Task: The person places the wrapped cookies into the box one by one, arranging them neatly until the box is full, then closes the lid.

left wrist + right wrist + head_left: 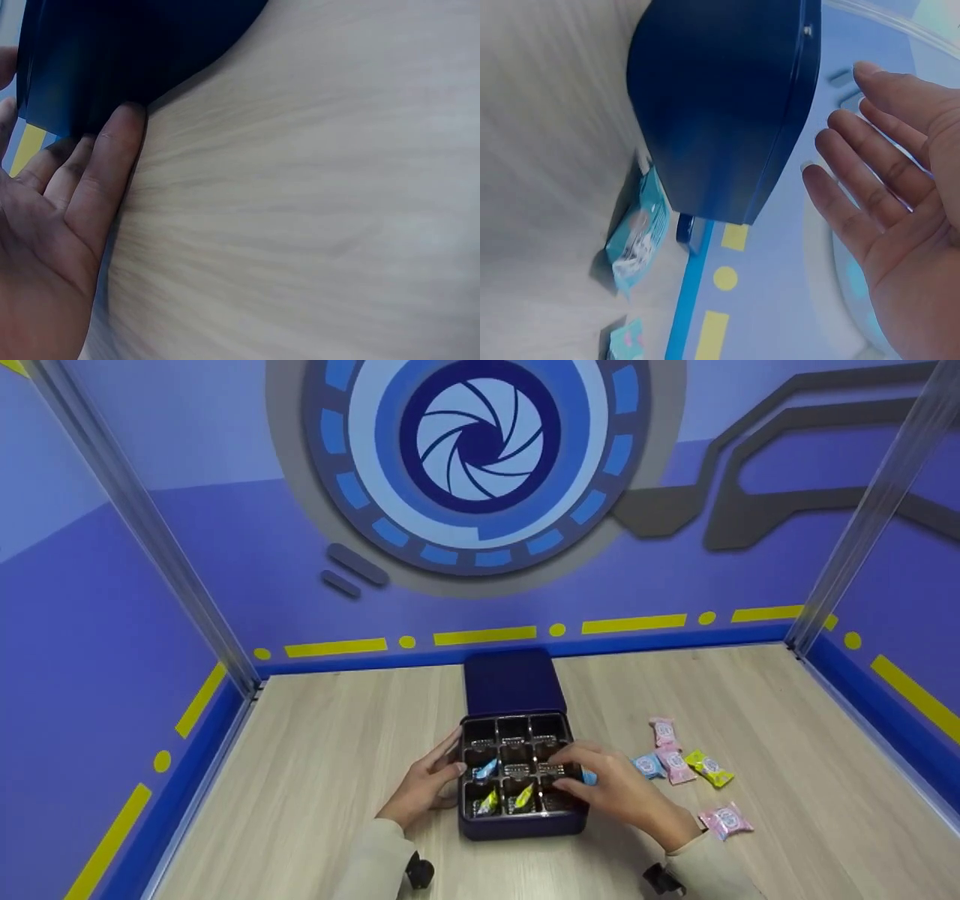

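Note:
A dark blue box [523,828] lies on the table, its lid folded back behind it. Inside, a divided tray holds one blue-wrapped candy [486,769] in the left column's middle compartment. Two yellow-wrapped candies, a left one [489,802] and a middle one [523,797], sit in the front row. My left hand [424,784] rests against the box's left side, thumb at the rim, fairly straight fingers [105,169] touching the outer wall. Over the right compartments hovers my right hand [611,786], fingers loosely bent and nothing visible between them.
Right of the box lie wrapped candies: a blue one [639,236] close to its wall, another blue [649,766], a yellow [709,769] and three pinks, including a nearer one [725,820]. Purple-blue panels [202,562] enclose the wooden table [337,720] at the back and sides.

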Motion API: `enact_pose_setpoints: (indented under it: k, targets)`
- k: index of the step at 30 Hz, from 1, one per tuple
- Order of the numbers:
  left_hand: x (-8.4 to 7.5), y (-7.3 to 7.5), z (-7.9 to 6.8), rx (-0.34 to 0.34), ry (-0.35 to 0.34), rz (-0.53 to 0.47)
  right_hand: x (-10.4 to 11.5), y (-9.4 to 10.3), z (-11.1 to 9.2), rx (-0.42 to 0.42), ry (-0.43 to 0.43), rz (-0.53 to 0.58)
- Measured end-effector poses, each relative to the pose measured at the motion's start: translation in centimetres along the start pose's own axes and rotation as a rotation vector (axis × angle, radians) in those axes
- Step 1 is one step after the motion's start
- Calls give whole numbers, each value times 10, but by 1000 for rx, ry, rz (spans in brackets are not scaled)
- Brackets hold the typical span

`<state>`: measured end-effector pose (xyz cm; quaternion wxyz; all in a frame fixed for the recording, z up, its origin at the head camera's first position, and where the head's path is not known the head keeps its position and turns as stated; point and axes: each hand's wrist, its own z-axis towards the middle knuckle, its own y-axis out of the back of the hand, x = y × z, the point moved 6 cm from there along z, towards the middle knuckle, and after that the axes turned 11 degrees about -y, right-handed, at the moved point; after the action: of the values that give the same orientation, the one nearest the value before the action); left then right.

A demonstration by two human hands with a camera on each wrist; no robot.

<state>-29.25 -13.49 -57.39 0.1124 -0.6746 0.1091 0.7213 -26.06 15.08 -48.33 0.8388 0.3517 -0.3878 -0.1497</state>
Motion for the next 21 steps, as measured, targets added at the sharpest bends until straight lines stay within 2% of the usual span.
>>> enact_pose_setpoints:
  k: [9, 21]
  targets:
    - [-1, 0, 0, -6, -27, -24, -16, 7, -9, 0, -69, -3]
    - [-3, -2, -1, -24, -26, -46, -30, 21, -17, -89, -93, -47]
